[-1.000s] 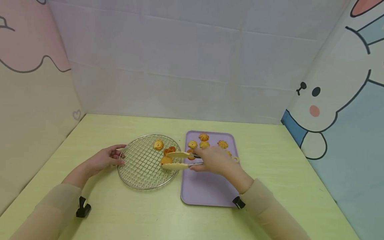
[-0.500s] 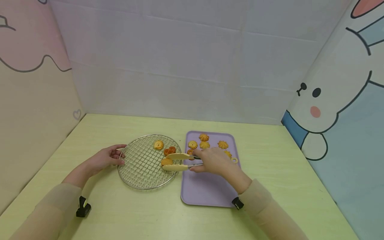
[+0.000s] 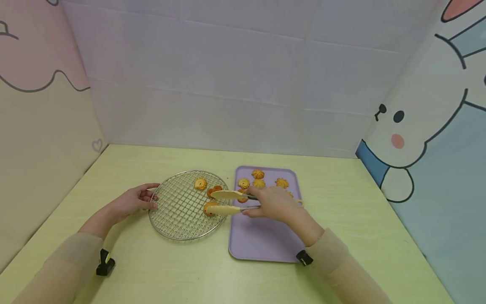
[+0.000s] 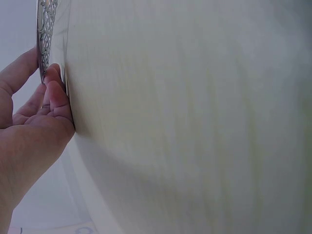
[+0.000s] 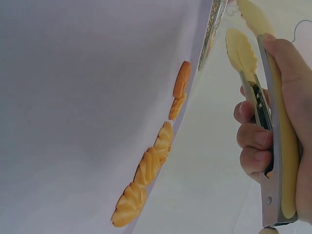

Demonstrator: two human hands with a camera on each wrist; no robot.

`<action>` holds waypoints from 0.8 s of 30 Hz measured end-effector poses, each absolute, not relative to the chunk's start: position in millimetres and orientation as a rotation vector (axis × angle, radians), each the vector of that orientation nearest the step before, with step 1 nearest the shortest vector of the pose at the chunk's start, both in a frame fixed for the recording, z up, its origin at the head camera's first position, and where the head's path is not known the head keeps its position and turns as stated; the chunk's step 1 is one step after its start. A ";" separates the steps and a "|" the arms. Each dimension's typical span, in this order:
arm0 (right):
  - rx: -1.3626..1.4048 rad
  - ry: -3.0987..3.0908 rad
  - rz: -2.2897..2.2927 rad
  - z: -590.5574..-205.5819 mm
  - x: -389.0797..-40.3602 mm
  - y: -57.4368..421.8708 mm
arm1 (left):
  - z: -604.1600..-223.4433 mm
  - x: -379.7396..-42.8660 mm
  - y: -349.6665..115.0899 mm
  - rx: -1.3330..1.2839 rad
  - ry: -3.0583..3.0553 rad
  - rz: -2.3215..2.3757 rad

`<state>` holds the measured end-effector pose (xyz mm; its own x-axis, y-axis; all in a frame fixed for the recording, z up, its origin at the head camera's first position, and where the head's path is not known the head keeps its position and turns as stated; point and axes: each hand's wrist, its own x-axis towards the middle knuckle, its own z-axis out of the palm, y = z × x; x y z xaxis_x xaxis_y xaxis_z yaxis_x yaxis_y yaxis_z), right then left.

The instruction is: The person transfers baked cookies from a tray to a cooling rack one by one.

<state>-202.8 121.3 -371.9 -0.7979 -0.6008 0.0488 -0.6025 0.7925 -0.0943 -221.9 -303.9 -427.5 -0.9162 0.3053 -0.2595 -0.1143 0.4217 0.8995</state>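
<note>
At the left edge of the round wire rack (image 3: 172, 211), my left hand (image 3: 133, 202) pinches the rim; in the left wrist view its thumb (image 4: 22, 70) and fingers (image 4: 57, 95) lie on either side of it. My right hand (image 3: 275, 203) grips yellow-tipped tongs (image 5: 280, 126), whose arms stand apart with nothing between the tips. On the rack, a round brown cookie (image 3: 207, 208) lies partly hidden under the nearer tip. A pretzel (image 3: 211, 192) lies partly behind the farther tip, and a swirled yellow cookie (image 3: 200, 183) farther back.
Right of the rack lies a purple tray (image 3: 258, 240) with several cookies (image 3: 282, 183) toward its far end, partly covered by my right hand. Both stand on a pale yellow table (image 3: 167, 270), closed in by a white back wall (image 3: 235, 93) and printed side panels.
The tongs shift slightly to the right, off the round brown cookie, which now lies on the rack a little nearer to me with more of its top showing. My left hand stays on the rim.
</note>
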 end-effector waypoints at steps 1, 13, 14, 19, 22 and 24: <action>0.979 -2.968 0.173 -370.4 -202.0 122.1 | -427.6 -221.9 -303.8 0.168 2.299 1.495; 0.951 -2.836 0.139 -363.2 -197.4 139.3 | -427.1 -221.1 -303.7 0.182 2.301 1.500; 0.956 -2.810 0.128 -363.0 -197.5 141.5 | -427.2 -221.1 -303.9 0.187 2.299 1.502; 0.954 -2.691 0.069 -361.1 -197.3 153.0 | -427.3 -220.6 -303.5 0.185 2.286 1.516; 0.929 -2.671 0.067 -358.6 -195.9 159.3 | -427.3 -220.3 -303.1 0.191 2.282 1.520; 0.907 -2.669 0.077 -357.3 -195.5 163.6 | -427.2 -220.3 -303.2 0.194 2.282 1.520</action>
<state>-195.5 163.6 -357.3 -0.7470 -0.5846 0.3167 -0.6019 0.7969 0.0514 -220.3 -303.2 -427.2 -0.9142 0.3243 -0.2431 -0.0993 0.4022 0.9101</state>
